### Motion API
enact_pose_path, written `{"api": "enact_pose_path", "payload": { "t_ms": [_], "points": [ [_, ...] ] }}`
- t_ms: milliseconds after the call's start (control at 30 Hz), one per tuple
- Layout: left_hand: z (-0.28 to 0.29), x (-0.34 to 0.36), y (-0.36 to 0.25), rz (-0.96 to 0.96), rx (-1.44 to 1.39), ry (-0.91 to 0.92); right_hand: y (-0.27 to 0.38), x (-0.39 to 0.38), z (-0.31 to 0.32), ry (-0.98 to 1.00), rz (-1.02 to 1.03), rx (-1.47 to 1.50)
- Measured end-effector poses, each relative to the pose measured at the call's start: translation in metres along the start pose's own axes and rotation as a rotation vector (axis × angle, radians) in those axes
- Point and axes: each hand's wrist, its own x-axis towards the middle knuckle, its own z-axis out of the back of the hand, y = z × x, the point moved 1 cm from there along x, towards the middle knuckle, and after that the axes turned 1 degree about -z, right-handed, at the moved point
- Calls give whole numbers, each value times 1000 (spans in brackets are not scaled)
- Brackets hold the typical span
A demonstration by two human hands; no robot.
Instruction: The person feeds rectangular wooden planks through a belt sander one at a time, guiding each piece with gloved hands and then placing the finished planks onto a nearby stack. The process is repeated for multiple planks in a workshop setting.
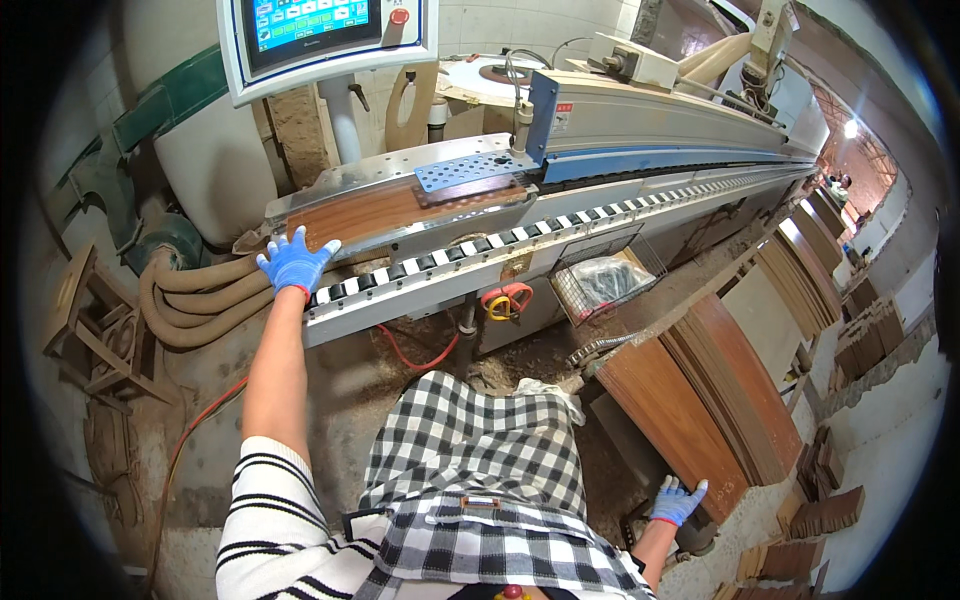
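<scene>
My left hand (297,262), in a blue and white glove, lies with fingers spread at the near left end of a brown wooden panel (362,212). That panel lies flat on the bed of a long machine, its far end under a blue perforated plate (465,172). Low on the right, my right hand (678,502), gloved alike, is at the near edge of a reddish-brown board (665,415). Its fingers are apart and appear to touch the board's edge. This board is at the near side of a stack of similar boards (745,385).
A row of black and white rollers (480,245) runs along the machine's front. Above it stands a control screen (310,25) with a red button. Thick hoses (205,300) curve at the left. A wire basket (608,280) hangs below the rollers. More boards (800,275) stand along the right.
</scene>
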Motion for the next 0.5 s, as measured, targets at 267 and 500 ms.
{"api": "enact_pose_path", "payload": {
  "t_ms": [267, 500],
  "points": [
    [-1, -1, -65, -61, 45, 60, 13, 14, 15, -7, 16, -11],
    [-32, 14, -87, -277, -79, -30, 20, 4, 13, 39, 37, -99]
  ]
}}
